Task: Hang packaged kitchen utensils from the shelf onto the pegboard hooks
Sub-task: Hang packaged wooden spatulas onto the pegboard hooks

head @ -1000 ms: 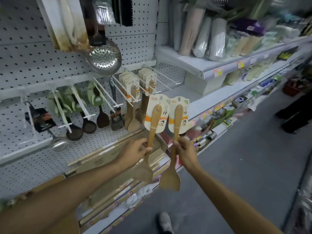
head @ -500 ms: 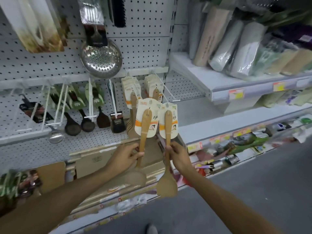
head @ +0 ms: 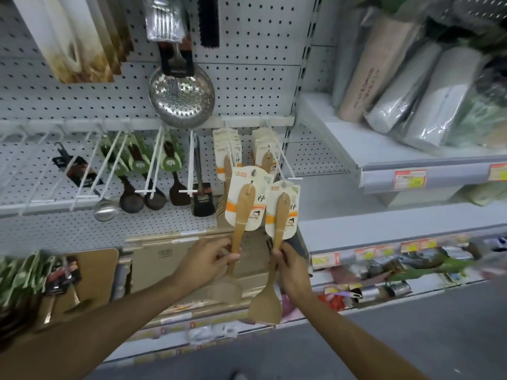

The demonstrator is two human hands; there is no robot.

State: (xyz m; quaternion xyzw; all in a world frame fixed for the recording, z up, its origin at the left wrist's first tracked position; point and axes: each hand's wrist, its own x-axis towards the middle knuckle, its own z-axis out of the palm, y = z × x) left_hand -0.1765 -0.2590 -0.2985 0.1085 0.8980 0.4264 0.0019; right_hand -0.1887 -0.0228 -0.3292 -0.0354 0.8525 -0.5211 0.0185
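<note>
We hold two wooden spatulas upright in front of the pegboard (head: 260,86), one in each hand. Our left hand (head: 208,259) curls its fingers and thumb round the handle of the left spatula (head: 239,229), gripping it low on the shaft, so that the blade hangs below the hand and is partly hidden behind it. Our right hand (head: 290,266) pinches the handle of the right spatula (head: 275,242) in the same way, and its broad, flat blade hangs free beneath, slightly tilted.

Each spatula is pale golden wood with a long, slim handle that swells to a rounded tip. That tip is fastened to a cream backing card with rounded corners, an orange band across it, red and dark print, and a small picture of a head near the bottom. The two cards stand side by side, nearly touching, the left one a little higher.

Just behind and above them, two white hooks (head: 282,163) on the pegboard rail carry rows of the same carded spatulas (head: 229,152). To the left, other hooks hold dark ladles (head: 131,200) on green cards, and a perforated steel skimmer (head: 181,97) hangs above. The shelf (head: 384,229) runs off to the right, with price tags along its front edge.
</note>
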